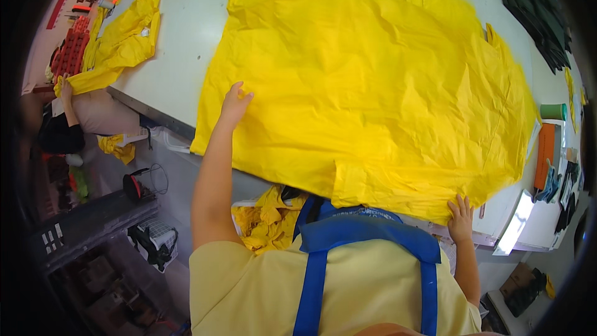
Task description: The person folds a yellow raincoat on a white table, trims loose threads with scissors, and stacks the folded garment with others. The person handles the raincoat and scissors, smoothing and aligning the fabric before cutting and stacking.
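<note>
Garment wkshp, I'd say: yellow garment [360,87] across lg white worktable [186,37], co-worker's hand [65,89] on more yellow cloth [127,42], dk cloth [535,15] nearby.

Tabletop [183,43] passable left of yellow cloth [367,87]; cylinder [553,111] right.

Bright o'all; glare on strip [515,223] right of R hand [461,219]; dim well below-left of L hand [235,106]; pic edges dark, distorted.

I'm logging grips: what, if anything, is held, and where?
The left hand, over the yellow cloth, holds nothing visible. The right hand touches the cloth's near edge; whether it grips cannot be told.
</note>
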Tool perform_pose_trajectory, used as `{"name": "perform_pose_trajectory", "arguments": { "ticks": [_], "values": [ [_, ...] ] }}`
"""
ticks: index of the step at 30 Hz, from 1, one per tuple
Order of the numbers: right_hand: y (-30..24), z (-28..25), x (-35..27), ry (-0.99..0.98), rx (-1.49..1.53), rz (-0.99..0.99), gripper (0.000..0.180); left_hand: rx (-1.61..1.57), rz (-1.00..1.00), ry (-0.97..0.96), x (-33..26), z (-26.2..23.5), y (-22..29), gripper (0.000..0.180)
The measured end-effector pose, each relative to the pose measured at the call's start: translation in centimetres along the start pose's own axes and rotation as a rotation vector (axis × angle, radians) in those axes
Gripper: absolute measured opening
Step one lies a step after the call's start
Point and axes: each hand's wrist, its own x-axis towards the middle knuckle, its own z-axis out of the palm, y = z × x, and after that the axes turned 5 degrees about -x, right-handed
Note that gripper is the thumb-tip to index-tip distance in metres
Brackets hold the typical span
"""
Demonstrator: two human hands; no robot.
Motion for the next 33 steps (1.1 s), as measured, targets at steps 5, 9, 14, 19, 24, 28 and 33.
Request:
{"name": "perform_pose_trajectory", "arguments": {
  "ticks": [5, 9, 14, 19, 24, 28, 33],
  "values": [
    [0.9, -3.4, 1.4, -0.071, 0.223, -0.002, 0.041, 0.161, 0.19, 0.194, 12.2, 0.5, 4.8, 0.074],
    [5.8, -8.0, 9.0, -0.551, 0.267, 0.106, 0.023, -0.004, 0.3, 0.265, 27.3, -2.6, 5.4, 0.083],
    [8.4, -19.3, 28.7, 0.333, 0.346, 0.308, 0.03, 0.048, 0.066, 0.429, 35.4, -2.5, 8.2, 0.101],
    [15.9, -21.3, 47.5, 0.603, 0.05, 0.48, 0.051, -0.148, -0.272, 0.374, 38.0, -1.4, 11.2, 0.091],
    [18.2, -19.4, 54.0, 0.084, -0.268, 0.573, 0.043, -0.5, -0.228, 0.289, 34.2, -6.0, 11.1, 0.062],
    [34.2, -16.4, 46.8, 0.471, -0.29, 0.597, 0.037, -0.975, 0.087, 0.029, 27.4, -10.0, 13.4, 0.044],
    [38.8, -16.5, 29.0, 0.811, 0.481, 0.671, 0.032, -1.049, -0.092, 0.155, 11.2, -17.4, 9.9, 0.039]
  ]
}}
